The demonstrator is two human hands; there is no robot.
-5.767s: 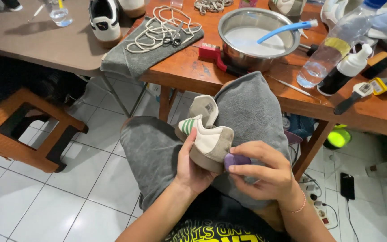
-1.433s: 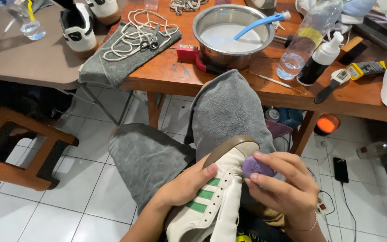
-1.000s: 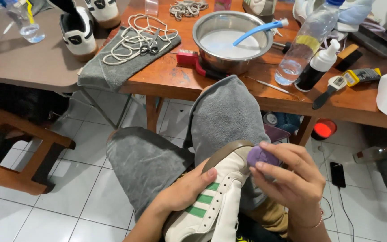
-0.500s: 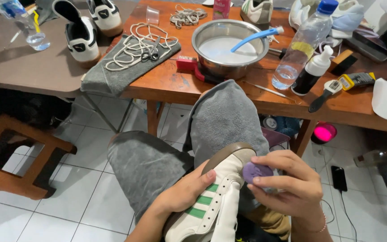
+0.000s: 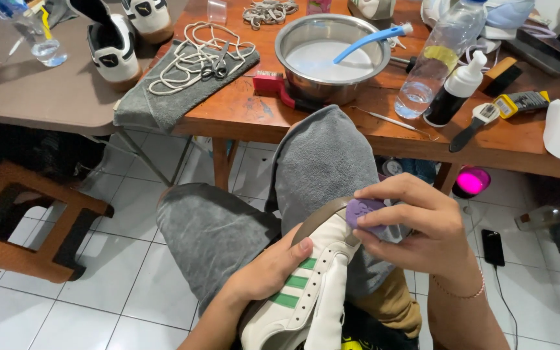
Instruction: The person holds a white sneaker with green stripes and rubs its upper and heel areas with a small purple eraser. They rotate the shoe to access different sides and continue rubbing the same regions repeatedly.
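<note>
Sneaker (image 5: 306, 285) lies on lap, long axis running away from body, toe farthest; left hand (image 5: 268, 269) clasps its side; right hand (image 5: 422, 227) pinches purple eraser block (image 5: 365, 212) against toe.

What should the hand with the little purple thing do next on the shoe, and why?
Probably rub the purple eraser-like block a little further along the toe edge of the white shoe with green stripes. The right hand already presses it at the toe near the brown sole, while the left hand steadies the shoe on the grey towel over the lap.
</note>
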